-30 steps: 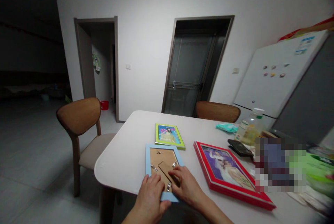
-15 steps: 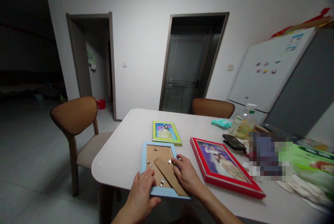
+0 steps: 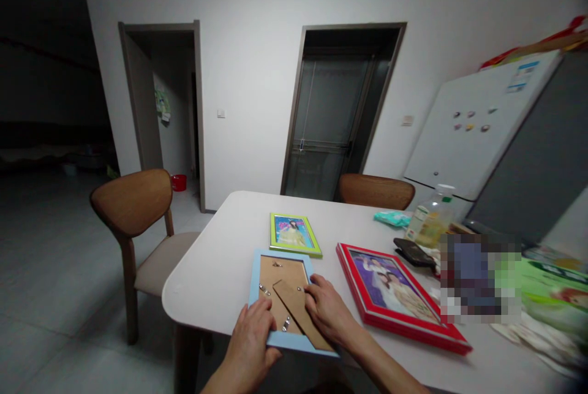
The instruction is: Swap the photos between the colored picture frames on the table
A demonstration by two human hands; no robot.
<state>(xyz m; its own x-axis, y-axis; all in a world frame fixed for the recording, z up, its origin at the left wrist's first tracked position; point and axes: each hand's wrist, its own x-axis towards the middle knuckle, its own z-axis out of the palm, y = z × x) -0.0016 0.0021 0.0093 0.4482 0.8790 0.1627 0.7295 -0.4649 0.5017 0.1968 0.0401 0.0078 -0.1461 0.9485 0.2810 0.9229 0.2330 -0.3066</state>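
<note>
Palm-down, left hand point(image 3: 250, 334) touches blue frame point(image 3: 288, 272), thumb and fingers apart; right hand point(image 3: 327, 309) curls, grip unclear

dim in here, palest light on the white wall point(image 3: 248, 136) beyond the fingers point(image 3: 263, 313), near-black gloom far to their left, shadow under the tabletop point(image 3: 215, 271) beside them, pixelated patch point(image 3: 480, 277) off to their right, refrigerator point(image 3: 487, 149) stretched aslant beyond it

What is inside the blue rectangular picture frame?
A flat brown backing board, brown flap and silvery metal clips show; the right hand partly covers the flap, and anything beneath the board is hidden.
</note>
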